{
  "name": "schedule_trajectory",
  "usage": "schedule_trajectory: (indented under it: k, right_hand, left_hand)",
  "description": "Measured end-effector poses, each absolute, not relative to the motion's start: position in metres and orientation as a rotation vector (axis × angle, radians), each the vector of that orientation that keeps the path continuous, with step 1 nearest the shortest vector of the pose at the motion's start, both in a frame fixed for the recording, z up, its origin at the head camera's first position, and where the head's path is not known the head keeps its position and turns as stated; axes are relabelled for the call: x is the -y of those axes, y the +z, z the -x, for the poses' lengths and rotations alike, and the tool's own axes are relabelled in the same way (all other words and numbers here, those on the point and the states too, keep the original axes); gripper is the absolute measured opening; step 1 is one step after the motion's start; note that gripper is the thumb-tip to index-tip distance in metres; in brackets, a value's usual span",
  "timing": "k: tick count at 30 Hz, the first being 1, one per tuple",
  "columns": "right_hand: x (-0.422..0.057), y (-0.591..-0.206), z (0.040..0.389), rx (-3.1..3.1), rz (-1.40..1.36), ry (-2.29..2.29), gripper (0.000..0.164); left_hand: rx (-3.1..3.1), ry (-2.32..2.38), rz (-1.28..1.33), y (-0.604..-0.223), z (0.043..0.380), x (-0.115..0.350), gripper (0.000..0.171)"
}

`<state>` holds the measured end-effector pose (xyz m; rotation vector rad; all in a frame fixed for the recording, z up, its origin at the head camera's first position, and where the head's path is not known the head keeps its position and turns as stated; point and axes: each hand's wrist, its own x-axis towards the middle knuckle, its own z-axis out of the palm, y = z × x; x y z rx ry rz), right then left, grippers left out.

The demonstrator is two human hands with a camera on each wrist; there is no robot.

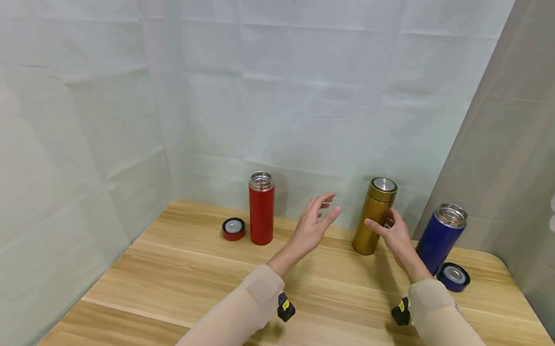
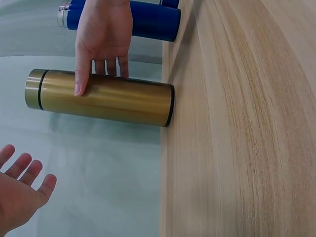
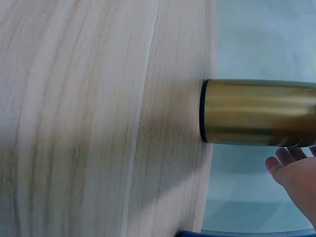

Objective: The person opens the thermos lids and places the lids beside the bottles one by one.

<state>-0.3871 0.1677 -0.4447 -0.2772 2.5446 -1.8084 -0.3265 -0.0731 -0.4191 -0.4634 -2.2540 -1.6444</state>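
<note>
A gold thermos bottle (image 1: 375, 217) with its lid on stands upright toward the back of the table. My right hand (image 1: 397, 235) is at its right side, thumb across the front and the other fingers partly hidden behind it. The left wrist view shows that thumb overlapping the gold bottle (image 2: 106, 98), with the fingers nearly straight. In the right wrist view, the fingertips of the right hand (image 3: 301, 180) come right up to the bottle's edge. Left of the gold bottle, my left hand (image 1: 309, 226) hangs in the air, fingers spread and holding nothing.
An uncapped red thermos (image 1: 261, 211) stands at the back left, its lid (image 1: 233, 229) beside it. On the right is an uncapped blue thermos (image 1: 438, 239), with its lid (image 1: 453, 276) close by. Pale cloth (image 1: 305, 113) hangs behind the wooden table (image 1: 329, 341).
</note>
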Motion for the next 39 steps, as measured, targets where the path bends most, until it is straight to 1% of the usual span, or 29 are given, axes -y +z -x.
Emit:
schedule_trajectory:
  k: [8,25,29,39]
  right_hand:
    - [-0.164,-0.448,0.387,-2.555,0.296,-1.827,0.086]
    - [-0.158,-0.443,0.376,-2.574,0.241,-1.909,0.086]
    - [-0.155,-0.439,0.373,-2.56,0.266,-1.933,0.087]
    - [-0.139,-0.429,0.358,-2.493,0.351,-1.989,0.081]
  left_hand:
    - [2.235,-1.668,0.473,-0.422,0.329,0.075,0.051]
    - [2.225,-1.675,0.467,-0.418,0.326,0.085,0.053]
    - [2.209,-1.686,0.469,-0.418,0.326,0.088,0.052]
    - [2.214,-1.686,0.482,-0.41,0.317,0.1,0.052]
